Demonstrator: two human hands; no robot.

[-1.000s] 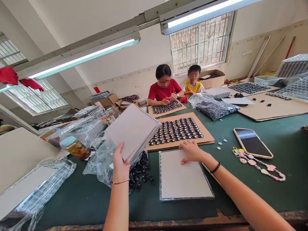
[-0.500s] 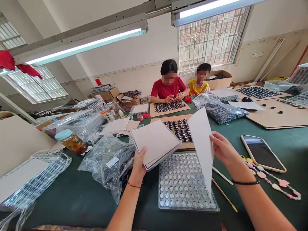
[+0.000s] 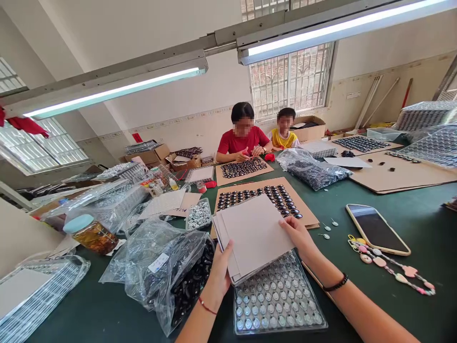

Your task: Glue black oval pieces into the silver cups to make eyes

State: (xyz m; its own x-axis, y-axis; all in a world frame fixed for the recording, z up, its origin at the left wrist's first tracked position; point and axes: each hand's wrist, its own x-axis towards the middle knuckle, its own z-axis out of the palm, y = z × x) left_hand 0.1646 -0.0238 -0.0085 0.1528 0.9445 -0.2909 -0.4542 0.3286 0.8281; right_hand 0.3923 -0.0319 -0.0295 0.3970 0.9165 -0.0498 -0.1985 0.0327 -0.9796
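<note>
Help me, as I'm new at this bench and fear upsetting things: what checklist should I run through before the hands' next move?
1. Left hand grips the stack of pale cards: ok, thumb on top.
2. Card edges lined up: not ok, staggered along the left.
3. Right hand pinches just one card: cannot tell.
4. Pale discs in every pocket of the clear plastic tray: cannot tell, the stack hides its far part.
5. Plastic bag of black pieces closed: not ok, open beside the left forearm.
6. Phone apart from the right hand: ok.
</note>
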